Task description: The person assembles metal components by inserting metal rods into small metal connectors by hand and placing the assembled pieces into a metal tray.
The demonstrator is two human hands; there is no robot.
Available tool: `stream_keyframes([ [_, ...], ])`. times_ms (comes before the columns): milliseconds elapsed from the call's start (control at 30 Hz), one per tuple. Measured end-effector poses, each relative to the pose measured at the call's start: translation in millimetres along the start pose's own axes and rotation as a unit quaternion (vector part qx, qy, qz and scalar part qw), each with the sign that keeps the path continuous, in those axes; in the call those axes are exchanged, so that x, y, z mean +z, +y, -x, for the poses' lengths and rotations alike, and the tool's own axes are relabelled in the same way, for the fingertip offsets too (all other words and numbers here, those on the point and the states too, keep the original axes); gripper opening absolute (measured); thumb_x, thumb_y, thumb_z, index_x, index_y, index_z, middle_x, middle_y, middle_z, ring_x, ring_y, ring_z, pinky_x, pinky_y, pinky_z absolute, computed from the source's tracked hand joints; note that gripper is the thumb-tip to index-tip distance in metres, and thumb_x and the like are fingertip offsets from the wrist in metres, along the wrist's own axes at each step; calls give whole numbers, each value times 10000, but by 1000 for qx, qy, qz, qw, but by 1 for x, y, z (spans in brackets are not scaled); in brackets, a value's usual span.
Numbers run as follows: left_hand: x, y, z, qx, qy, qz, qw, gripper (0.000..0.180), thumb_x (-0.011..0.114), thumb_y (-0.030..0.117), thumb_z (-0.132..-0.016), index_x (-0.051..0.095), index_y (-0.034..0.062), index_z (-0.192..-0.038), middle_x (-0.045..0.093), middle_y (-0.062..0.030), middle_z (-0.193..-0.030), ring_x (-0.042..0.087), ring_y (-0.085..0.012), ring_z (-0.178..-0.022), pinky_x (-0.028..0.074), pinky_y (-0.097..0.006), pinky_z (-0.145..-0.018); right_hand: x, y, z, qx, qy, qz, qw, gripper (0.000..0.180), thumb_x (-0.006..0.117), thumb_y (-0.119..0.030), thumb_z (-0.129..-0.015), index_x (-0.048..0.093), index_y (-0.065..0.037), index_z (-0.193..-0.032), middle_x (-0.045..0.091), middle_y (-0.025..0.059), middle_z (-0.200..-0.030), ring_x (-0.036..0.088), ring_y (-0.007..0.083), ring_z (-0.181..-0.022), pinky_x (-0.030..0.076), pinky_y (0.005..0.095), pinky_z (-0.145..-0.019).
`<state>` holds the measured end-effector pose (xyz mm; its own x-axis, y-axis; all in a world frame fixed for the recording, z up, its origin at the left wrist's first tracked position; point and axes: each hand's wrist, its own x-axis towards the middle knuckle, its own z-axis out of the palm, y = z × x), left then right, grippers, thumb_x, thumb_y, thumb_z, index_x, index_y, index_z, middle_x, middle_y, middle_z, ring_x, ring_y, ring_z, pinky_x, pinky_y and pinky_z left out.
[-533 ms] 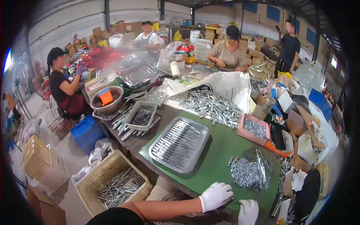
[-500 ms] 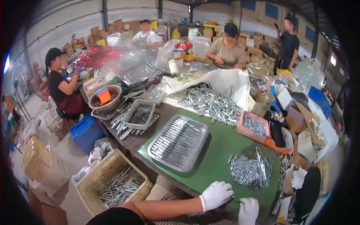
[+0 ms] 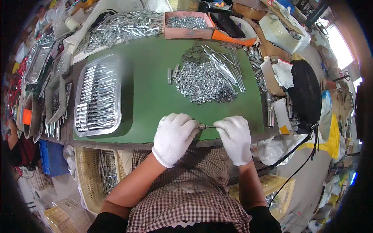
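Observation:
At the near edge of the green work surface (image 3: 149,87), my left hand (image 3: 173,138) in a white glove pinches the thick end of a small metal rod piece (image 3: 203,126). My right hand (image 3: 236,138), gloved as well, has closed fingers on its thin end. Fingertips cover both ends of the piece. Beyond my hands lies a heap of small silvery metal parts (image 3: 200,81). Long thin rods (image 3: 223,68) lie along its right side. A clear plastic tray (image 3: 120,97) to the left holds rows of metal rods with thicker ends.
A pink box of small parts (image 3: 186,33) stands at the far edge, beside a pile of metal pieces (image 3: 120,29). Below the table's left end is a beige basket (image 3: 83,171) with rods; another yellow basket (image 3: 285,190) stands lower right. A black cable (image 3: 293,180) hangs at the right.
My view has swung right and down, so the table now sits square before me. Both hands remain at its near edge with a thin piece between them.

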<state>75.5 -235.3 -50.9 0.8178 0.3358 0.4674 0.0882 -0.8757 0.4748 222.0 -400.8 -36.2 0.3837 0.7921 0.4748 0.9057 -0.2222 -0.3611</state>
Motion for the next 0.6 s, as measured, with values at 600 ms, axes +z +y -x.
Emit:
stream_keyframes([
  [600, -6, 8, -2, -38, -29, 0, 999, 185, 794, 136, -759, 684, 130, -907, 652, -40, -910, 638, -283, -870, 480, -440, -768, 2, -2, -16, 72, 35, -40, 996, 122, 747, -112, -808, 759, -164, -918, 676, 33, -906, 629, 294, -972, 454, 434, -893],
])
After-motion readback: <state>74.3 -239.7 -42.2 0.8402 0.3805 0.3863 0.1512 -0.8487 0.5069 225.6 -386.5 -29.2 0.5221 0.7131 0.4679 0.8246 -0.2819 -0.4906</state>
